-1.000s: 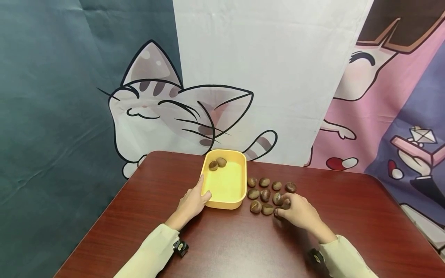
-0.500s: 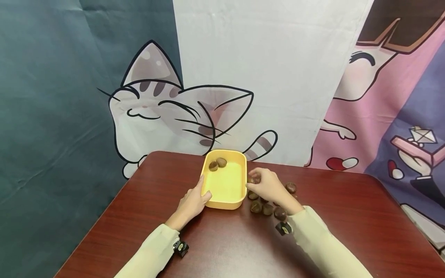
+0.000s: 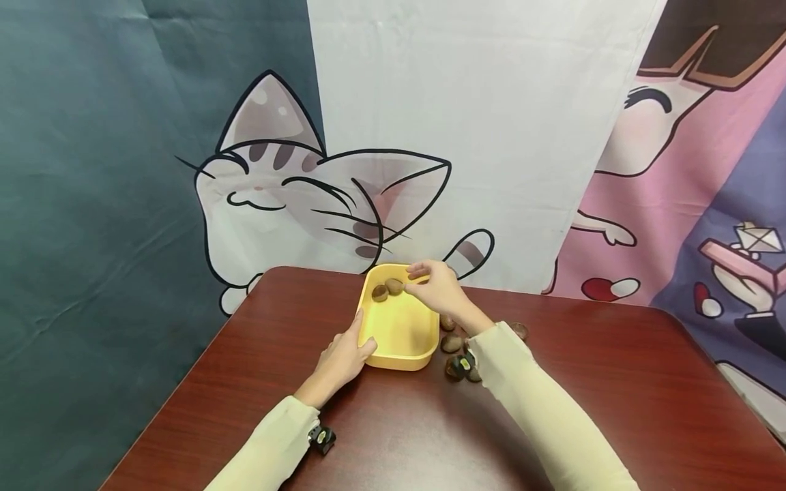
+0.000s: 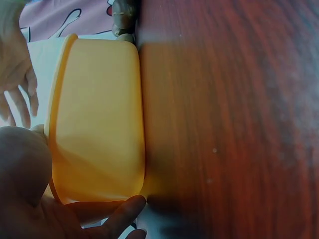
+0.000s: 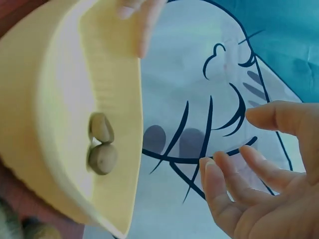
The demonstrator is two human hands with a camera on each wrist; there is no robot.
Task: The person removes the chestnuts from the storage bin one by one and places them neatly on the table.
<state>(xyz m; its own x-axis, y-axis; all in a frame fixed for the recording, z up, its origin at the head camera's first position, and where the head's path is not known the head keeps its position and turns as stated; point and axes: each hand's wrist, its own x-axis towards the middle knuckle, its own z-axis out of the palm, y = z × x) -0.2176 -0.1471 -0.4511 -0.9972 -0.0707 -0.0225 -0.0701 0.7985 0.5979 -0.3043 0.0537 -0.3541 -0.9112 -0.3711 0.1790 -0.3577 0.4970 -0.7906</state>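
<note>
My left hand grips the left wall of a yellow plastic box, its thumb near the front corner. In the left wrist view, fingers curl round the lower end of the box. Two brown chestnuts lie together inside, toward the far left corner. Above the back of the box is my right hand, thumb and fingers apart. The right wrist view shows nothing between those loosely bent fingers. Several chestnuts sit on the table beside the box, partly hidden by the right forearm.
The dark red wooden table runs back to a printed cloth backdrop with cartoon figures. The right sleeve crosses over the chestnuts. A black wrist camera is strapped on the left wrist.
My right hand has gone left from the chestnuts at the right, over the box's right wall, to above the box. The left hand has stayed on the box.
</note>
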